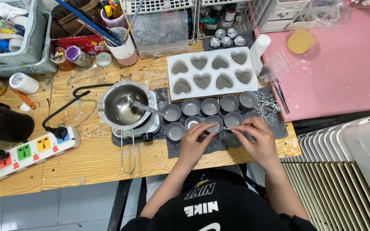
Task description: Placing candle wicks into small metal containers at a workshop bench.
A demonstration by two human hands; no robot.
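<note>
The left hand and right hand meet over the dark mat at the near edge of the table, fingers pinched on the ends of a thin wick; it looks like a wick, though it is too fine to be sure. Just beyond stand two rows of small metal cups. Behind them lies a white heart mould. To the left, a metal pot with a spoon sits on a small hotplate.

Both hands meet over the grey felt mat near the table's front edge — left hand and right hand pinching a thin wick beside small metal tins.
</note>
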